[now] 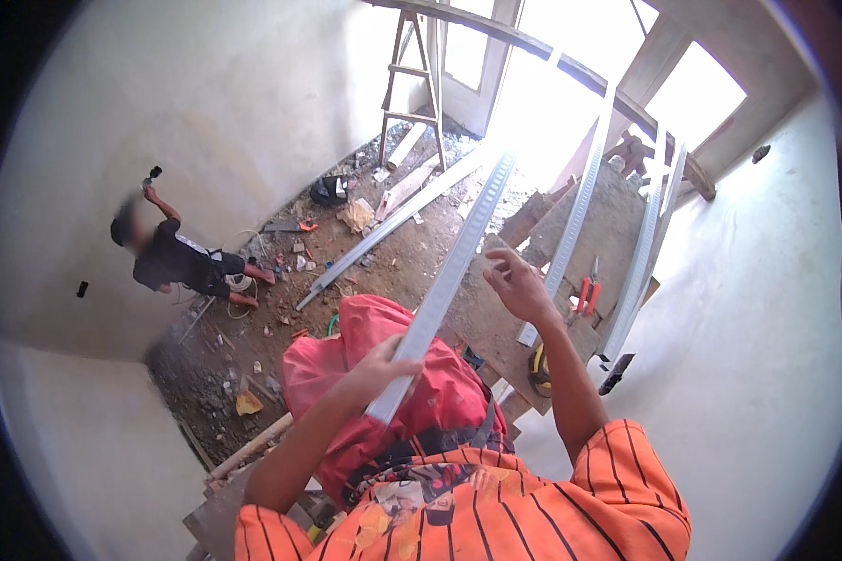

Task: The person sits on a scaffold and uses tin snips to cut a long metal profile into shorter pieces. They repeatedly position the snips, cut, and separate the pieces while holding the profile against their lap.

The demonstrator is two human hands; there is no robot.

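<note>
A long metal channel [451, 290] with a row of slots slants up and away in front of me. My left hand [376, 372] is wrapped round its near end, just above the red cloth [370, 327] over my lap. My right hand [517, 285] is raised to the right of the channel, apart from it, fingers partly bent and spread, with nothing visible in them. Beyond that hand, another slotted metal channel [580, 201] rests on a worn board [463, 323]. Red-handled snips [588, 292] and a yellow-and-black tape measure [539, 369] lie to the right.
More channels [644, 248] lean along the right side against a wooden beam [571, 67]. On the rubble-strewn floor below lie a long metal strip [384, 234] and a handsaw [290, 226]. A wooden ladder [412, 89] stands far off. Another person [182, 252] works at the left wall.
</note>
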